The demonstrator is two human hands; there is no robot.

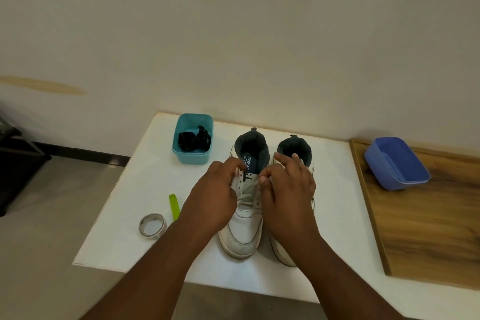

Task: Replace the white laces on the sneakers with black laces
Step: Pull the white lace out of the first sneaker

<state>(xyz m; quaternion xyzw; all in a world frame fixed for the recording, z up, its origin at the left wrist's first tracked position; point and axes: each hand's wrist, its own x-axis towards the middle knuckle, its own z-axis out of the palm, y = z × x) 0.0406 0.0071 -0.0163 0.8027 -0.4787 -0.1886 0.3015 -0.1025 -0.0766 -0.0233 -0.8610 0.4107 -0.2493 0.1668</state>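
Observation:
Two white sneakers stand side by side on the white table [124,205], toes toward me. The left sneaker [245,231] has white laces [246,196] across its tongue. My left hand [215,195] pinches the lace at the upper eyelets on the shoe's left side. My right hand [288,195] pinches the lace on the shoe's right side, its index finger stretched out over the collar. It covers most of the right sneaker [294,147]. Bundled black laces [193,140] lie in a teal tub [192,156] behind the shoes.
A roll of clear tape [152,225] and a green tool [174,206] lie left of the shoes. A blue plastic tub [396,162], tilted, sits on a wooden board [426,228] at the right. The wall is just behind the table.

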